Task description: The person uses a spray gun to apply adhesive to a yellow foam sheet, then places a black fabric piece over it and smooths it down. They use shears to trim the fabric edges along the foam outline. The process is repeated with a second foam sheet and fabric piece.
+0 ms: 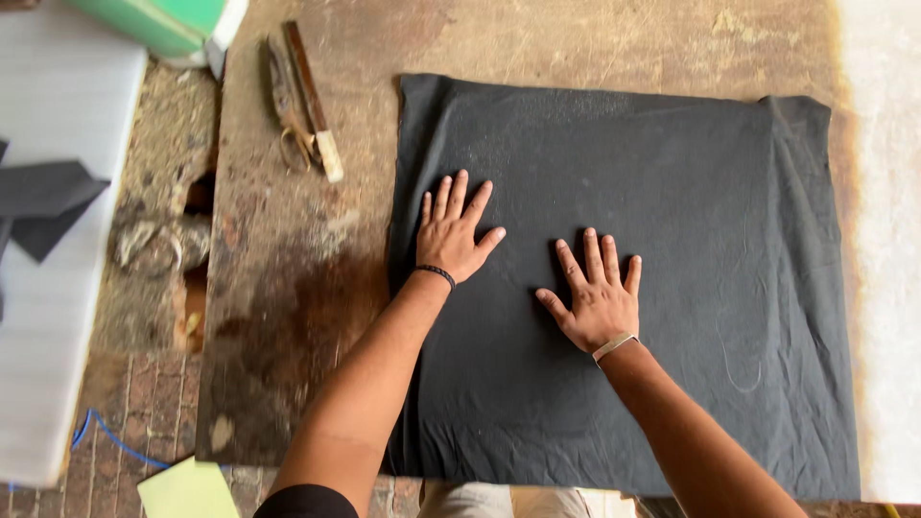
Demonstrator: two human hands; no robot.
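A large square of black fabric (672, 221) lies spread flat on a worn brown board (297, 297). My left hand (453, 233) rests palm down on the cloth near its left edge, fingers spread, a dark band on the wrist. My right hand (597, 295) presses flat on the cloth nearer the middle, fingers apart, a light band on the wrist. Neither hand holds anything.
Old scissors and a wooden-handled tool (302, 101) lie on the board at the upper left. A white foam sheet (48, 317) with dark fabric pieces (43, 197) sits at the left. A green object (163, 24) is at the top left, brick floor (115, 403) below.
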